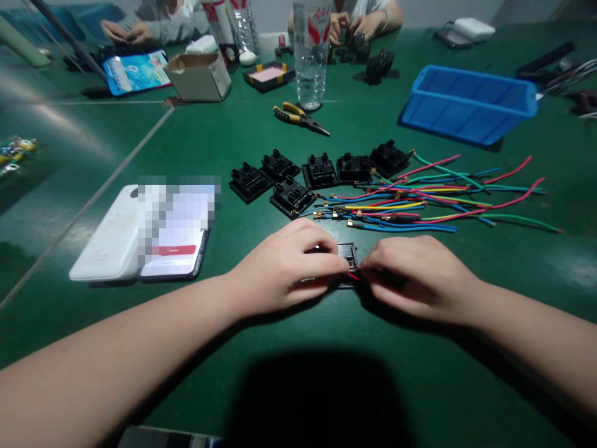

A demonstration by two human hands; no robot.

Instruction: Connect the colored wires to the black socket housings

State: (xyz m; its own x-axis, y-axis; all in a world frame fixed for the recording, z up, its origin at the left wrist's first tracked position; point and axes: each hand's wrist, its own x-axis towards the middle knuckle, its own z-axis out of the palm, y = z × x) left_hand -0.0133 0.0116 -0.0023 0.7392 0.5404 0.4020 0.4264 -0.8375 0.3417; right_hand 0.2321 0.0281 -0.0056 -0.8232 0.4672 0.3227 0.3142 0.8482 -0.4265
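Socket (pixel 347 254) between left hand (pixel 289 269) and right hand (pixel 413 278), bottle label (pixel 313 23) blurred.

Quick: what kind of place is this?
Likely an assembly workshop: black socket modules in a row, loose coloured wires with terminals, pliers, other people working across the green table. Left hand holds a module, right hand pinches a red wire.

Small assembly workshop: green bench (pixel 140 143) w/ black socket parts (pixel 321 171), loose coloured wires (pixel 420 199), pliers (pixel 301 117), blue bin (pixel 466 102); co-workers' hands (pixel 354 26) opposite.
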